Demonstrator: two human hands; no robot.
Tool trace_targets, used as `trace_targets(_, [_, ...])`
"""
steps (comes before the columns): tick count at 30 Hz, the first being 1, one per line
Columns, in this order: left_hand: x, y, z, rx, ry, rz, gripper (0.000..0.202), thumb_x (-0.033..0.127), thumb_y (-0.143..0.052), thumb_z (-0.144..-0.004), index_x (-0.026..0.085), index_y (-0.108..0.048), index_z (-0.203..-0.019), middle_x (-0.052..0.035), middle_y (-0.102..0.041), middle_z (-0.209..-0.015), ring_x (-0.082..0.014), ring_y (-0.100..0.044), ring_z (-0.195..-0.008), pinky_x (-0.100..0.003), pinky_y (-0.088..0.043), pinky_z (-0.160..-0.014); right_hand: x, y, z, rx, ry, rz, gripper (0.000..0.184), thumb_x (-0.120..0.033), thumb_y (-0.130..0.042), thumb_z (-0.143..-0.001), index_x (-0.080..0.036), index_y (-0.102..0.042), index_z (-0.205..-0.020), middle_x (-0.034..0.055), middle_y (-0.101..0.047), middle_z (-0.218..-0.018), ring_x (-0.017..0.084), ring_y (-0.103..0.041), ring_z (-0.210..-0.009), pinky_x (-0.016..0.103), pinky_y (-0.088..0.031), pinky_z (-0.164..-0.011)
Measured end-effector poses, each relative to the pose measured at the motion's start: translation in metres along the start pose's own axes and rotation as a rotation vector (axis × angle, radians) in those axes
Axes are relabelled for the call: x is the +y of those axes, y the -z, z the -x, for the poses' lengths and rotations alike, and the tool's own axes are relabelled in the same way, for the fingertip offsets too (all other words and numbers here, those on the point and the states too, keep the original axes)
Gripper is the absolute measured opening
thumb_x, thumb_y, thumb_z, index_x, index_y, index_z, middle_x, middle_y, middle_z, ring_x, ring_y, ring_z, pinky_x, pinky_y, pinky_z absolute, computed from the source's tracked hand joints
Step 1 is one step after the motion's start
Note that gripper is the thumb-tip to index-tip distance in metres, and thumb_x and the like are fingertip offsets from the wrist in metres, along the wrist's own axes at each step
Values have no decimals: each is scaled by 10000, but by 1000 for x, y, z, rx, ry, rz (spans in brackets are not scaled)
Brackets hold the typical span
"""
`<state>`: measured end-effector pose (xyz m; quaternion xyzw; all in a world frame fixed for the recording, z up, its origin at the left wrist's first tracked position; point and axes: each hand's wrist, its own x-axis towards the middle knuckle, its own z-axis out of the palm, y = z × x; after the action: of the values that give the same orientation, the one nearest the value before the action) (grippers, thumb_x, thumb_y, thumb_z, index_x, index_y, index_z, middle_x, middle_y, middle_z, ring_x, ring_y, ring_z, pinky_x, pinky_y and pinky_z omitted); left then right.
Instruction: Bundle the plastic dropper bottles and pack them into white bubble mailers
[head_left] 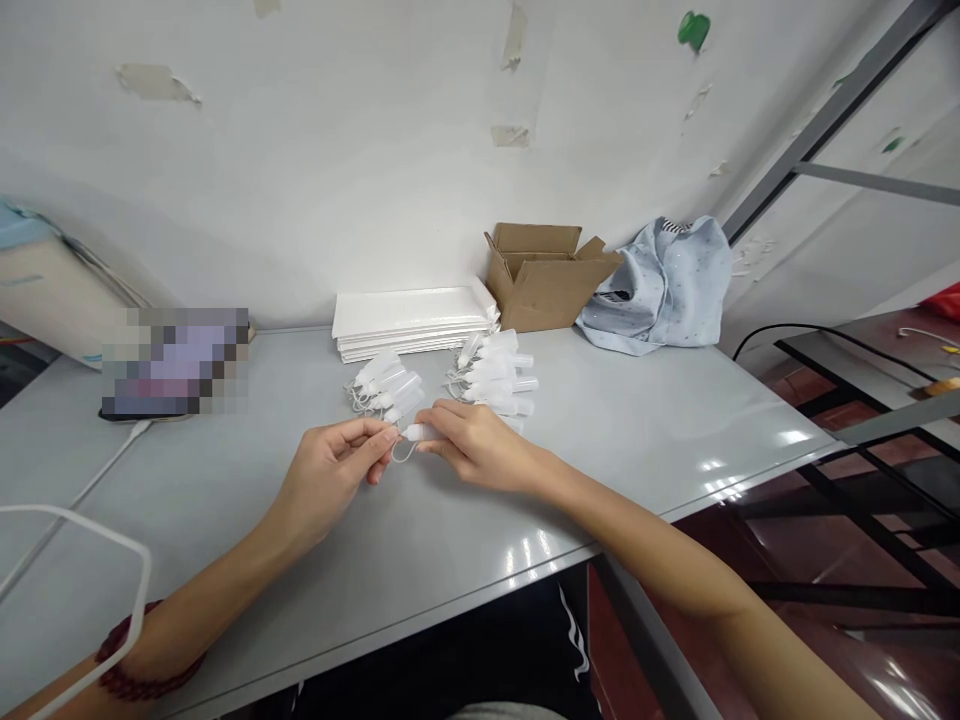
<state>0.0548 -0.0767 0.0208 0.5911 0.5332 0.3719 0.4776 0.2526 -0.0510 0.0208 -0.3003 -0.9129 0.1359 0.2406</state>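
Note:
Low over the grey table, my right hand (476,440) is closed around a small white plastic bottle (414,432), its narrow tip pointing left. A thin white cord loop (405,453) hangs from the tip end. My left hand (341,465) pinches at that tip with thumb and fingers, on the cord as far as I can see; the exact grip is hidden. Just behind the hands lies a group of similar bottles with cords (386,383). A second cluster of these bottles (499,370) lies to its right, partly covered by my right hand.
Flat white cardboard pieces (409,315) are stacked against the wall, beside an open brown carton (555,290). A light blue cloth (664,290) lies at the back right. On the left are a blurred-out phone (180,365), its white cable (82,490) and a pale container (52,280).

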Motion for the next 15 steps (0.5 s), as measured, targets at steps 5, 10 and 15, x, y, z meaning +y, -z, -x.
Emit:
trace_targets(5, [3, -1, -3, -32, 56, 217, 293, 385, -632, -813, 180, -613, -605, 30, -495, -572, -103, -432, -529, -246, -363, -550, -2, 4, 0, 24, 4, -4, 208, -272, -438, -955, -106, -511, -1057, 79, -570, -845, 156, -491, -674, 270, -399, -587])
trace_targets(10, [8, 1, -5, -35, 166, 479, 266, 408, -616, -823, 164, -685, -743, -5, -550, -650, -118, -468, -554, -239, -385, -507, -4, 8, 0, 57, -4, -22, 215, -299, -421, -964, -131, -491, -1078, 68, -561, -852, 151, -485, -674, 266, -409, -593])
trace_targets(15, [8, 6, -5, -54, 103, 338, 264, 403, -627, -826, 179, -661, -690, 5, -550, -648, -114, -480, -563, -238, -387, -527, -3, 8, 0, 53, 2, -13, 229, -310, -435, -959, -125, -498, -1080, 67, -562, -847, 147, -487, -673, 262, -409, -599])
